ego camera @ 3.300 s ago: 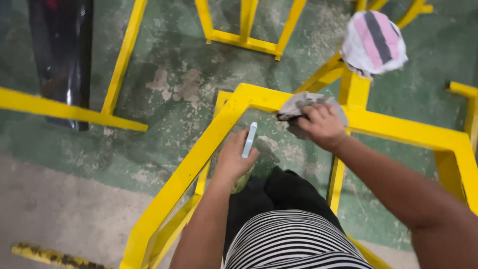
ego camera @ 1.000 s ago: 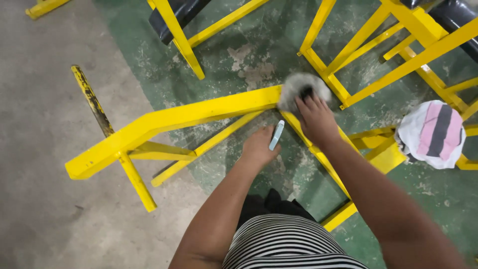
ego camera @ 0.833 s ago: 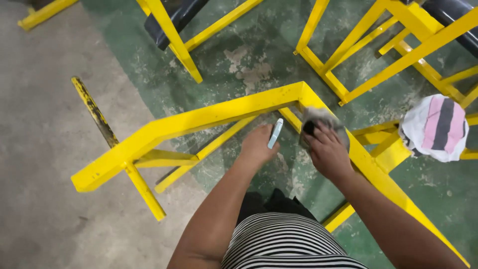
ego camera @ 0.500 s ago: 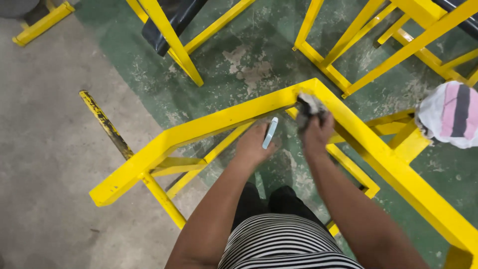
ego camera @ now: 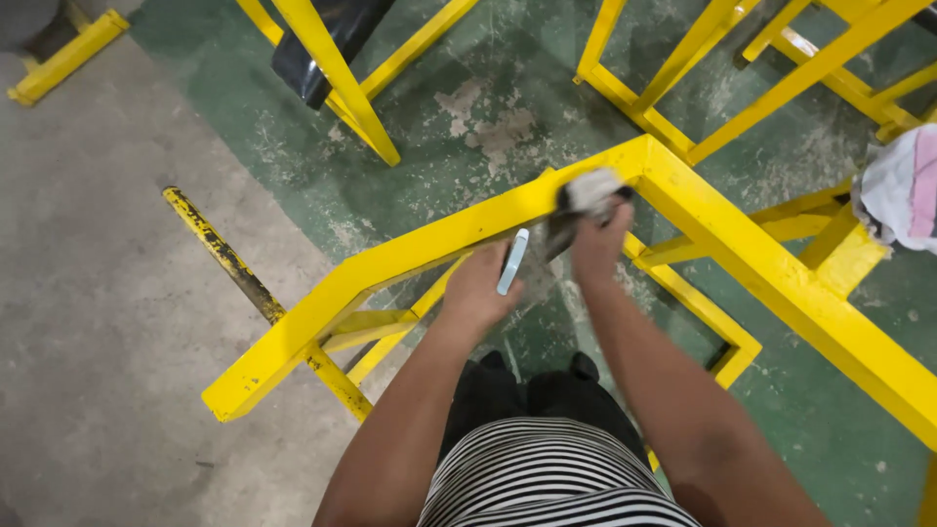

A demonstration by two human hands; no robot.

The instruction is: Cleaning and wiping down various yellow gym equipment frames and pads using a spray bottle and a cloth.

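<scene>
right hand (ego camera: 597, 249) is sliding its crumpled grey rag (ego camera: 586, 193) leftward past the yellow steel frame (ego camera: 429, 244) corner | left hand (ego camera: 478, 291) is gripping a slim pale-blue tool (ego camera: 512, 262), just beside

A yellow frame (ego camera: 429, 244) of square metal bar, coated in smooth, faintly glossy paint, was seen above a green floor (ego camera: 468, 117) whose paint was worn and flaking to bare patches. A soft grey cloth (ego camera: 584, 195) was pressed against the frame's corner. Left of the frame, matt rough concrete (ego camera: 98, 293) and a chipped, blackened yellow bar (ego camera: 224, 256) were shown.
</scene>
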